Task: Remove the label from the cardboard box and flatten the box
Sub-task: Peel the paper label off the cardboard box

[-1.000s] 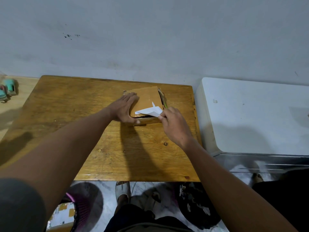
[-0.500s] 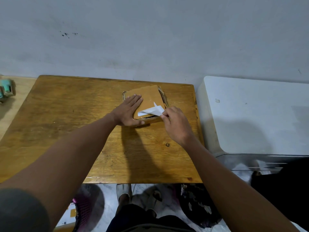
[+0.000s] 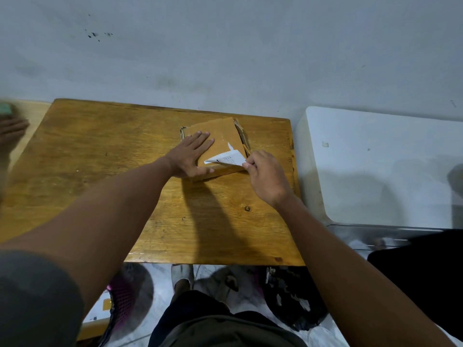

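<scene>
On table, box; label half-peeled

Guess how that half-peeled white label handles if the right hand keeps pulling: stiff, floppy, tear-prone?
Likely floppy: the lifted part of the label curls over itself rather than standing flat. Probably tear-prone too, since a white scrap stays stuck on the cardboard box above it. The box may slide on the smooth table, which fits the left hand lying flat on it while the right hand pinches the label.
</scene>
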